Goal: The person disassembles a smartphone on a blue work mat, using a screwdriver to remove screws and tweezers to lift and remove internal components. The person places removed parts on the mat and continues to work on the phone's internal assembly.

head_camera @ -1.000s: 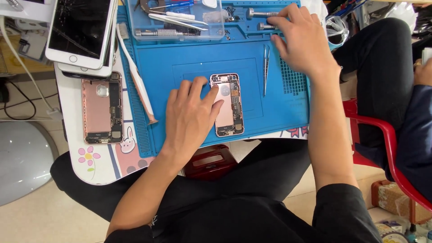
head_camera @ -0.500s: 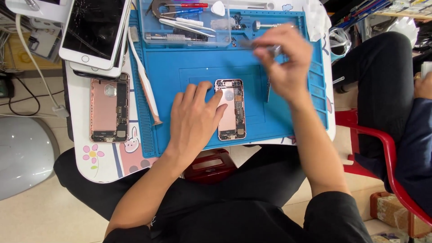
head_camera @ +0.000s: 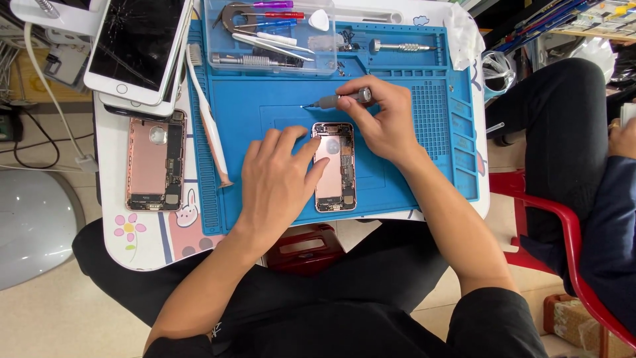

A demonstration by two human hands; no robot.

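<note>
**Two hands over an opened phone, driver tip off the work**

Two surfaces carry everything: a white lap table (head_camera: 136, 252) with cartoon flowers at its near left corner, and on it a blue silicone repair mat (head_camera: 278, 106) that covers most of the top. Near the mat's near edge, about midway along, lies the opened rose-gold phone housing (head_camera: 336, 167), inside up, its boards and connectors showing.

The left hand (head_camera: 278, 182) lies flat on the mat with fingers spread, its first two fingertips pressing on the housing's left edge. The right hand (head_camera: 381, 122) hovers just beyond the housing's far end, thumb and forefingers pinching a slim grey precision screwdriver (head_camera: 341, 101) that lies nearly level, tip pointing toward the mat's left edge and clear of the phone.

At the table's left edge a second rose-gold housing (head_camera: 156, 162) lies open; beyond it, at the far left corner, a white phone with a cracked screen (head_camera: 136, 43) sits on a stack. A white brush (head_camera: 207, 113) runs along the mat's left edge, and a clear tool tray (head_camera: 268, 33) sits at its far edge.

By the look of it, the step in hand is bringing the driver to a screw inside the steadied housing. The next move calls for tipping the tool upright and seating the tip squarely in a screw head, while the left fingers keep the housing from sliding.
</note>
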